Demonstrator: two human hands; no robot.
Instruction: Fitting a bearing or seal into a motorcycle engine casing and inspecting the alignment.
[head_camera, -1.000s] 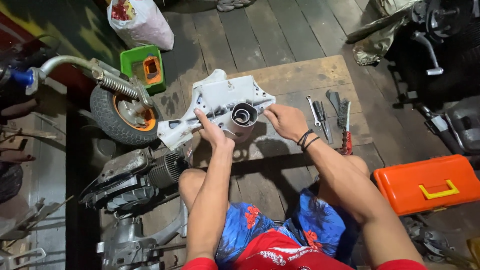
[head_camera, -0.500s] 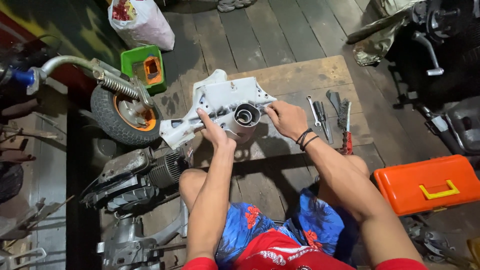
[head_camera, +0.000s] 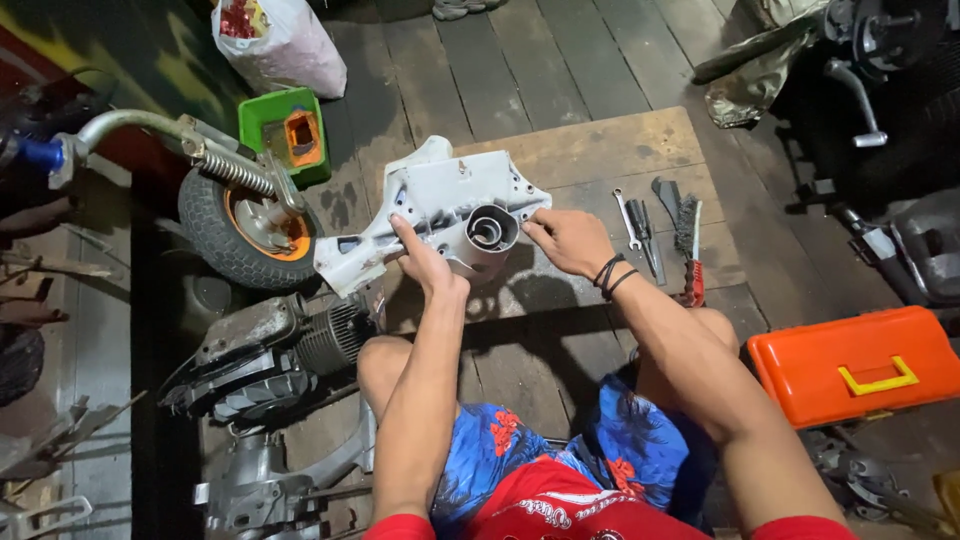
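At far left, a small wheel (head_camera: 240, 225) with an orange hub lies on the plank floor (head_camera: 520, 60) by a green box (head_camera: 285, 130). Right of it, the left hand (head_camera: 425, 265) and right hand (head_camera: 565, 240) each close their grip on a grey engine casing (head_camera: 440, 210), tilted over a wooden board (head_camera: 600, 150). Hand tools (head_camera: 660, 225) and an orange toolbox (head_camera: 855, 365) lie further right.

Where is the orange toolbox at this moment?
In the head view, the orange toolbox with its yellow handle sits on the wooden floor at the person's right, beside the right forearm and knee, below the hand tools lying on the plywood board.
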